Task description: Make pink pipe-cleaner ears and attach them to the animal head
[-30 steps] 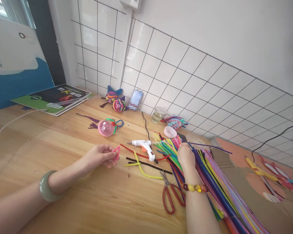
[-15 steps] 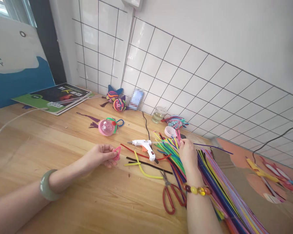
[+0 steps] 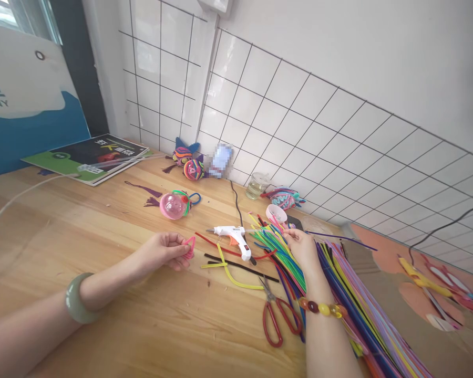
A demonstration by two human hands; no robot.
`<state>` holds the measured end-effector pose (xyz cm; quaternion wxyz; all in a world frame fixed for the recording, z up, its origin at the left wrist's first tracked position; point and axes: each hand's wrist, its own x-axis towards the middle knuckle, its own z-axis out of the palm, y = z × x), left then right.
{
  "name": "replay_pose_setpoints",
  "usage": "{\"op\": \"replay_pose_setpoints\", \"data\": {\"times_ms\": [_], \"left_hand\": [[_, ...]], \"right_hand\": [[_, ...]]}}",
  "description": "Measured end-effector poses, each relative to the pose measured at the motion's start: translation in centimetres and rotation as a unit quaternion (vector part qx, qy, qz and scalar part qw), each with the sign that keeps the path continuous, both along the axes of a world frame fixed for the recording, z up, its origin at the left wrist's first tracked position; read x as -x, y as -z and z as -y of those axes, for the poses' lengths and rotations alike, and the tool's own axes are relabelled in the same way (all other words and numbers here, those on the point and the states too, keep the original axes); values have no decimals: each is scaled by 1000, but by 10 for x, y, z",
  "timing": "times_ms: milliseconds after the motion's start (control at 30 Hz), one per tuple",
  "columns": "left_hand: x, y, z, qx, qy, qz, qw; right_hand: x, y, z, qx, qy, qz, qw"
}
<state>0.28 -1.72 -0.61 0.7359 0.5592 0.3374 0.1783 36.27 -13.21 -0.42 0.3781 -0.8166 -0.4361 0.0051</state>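
My left hand (image 3: 172, 252) is closed in a pinch on a pink pipe cleaner (image 3: 191, 244) bent into a small pointed loop, held just above the table. Over the tops of a long bundle of coloured pipe cleaners (image 3: 362, 294), my right hand (image 3: 301, 249) has its thumb and fingers drawn together at some pink ends. How many strands it grips I cannot tell. A white glue gun (image 3: 236, 239) lies between the hands. Scissors (image 3: 274, 320) with red handles rest below it, near loose yellow, black and red pipe cleaners.
Beyond the left hand lies a clear and pink ball ornament (image 3: 174, 205) with a purple tassel. Along the wall stand fish-like crafts (image 3: 195, 168), a blurred phone (image 3: 220, 160), a glass jar (image 3: 256, 186) and a small pink dish (image 3: 276, 213). A black cord runs behind the glue gun.
My right hand has lowered and turned slightly at the bundle. The pink ends that stood up from its fingers now lean to the left. My left hand stays about where it was.
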Motion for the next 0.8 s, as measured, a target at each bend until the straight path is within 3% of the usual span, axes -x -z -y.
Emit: {"op": "replay_pose_setpoints", "data": {"times_ms": [333, 600, 800], "left_hand": [[0, 1, 0, 2, -5, 0, 1000], [-1, 4, -2, 17, -11, 6, 1000], [0, 2, -1, 15, -8, 5, 1000]], "right_hand": [[4, -3, 0, -84, 69, -97, 989], [11, -6, 0, -119, 63, -128, 983], [17, -24, 1, -171, 58, -124, 976]]}}
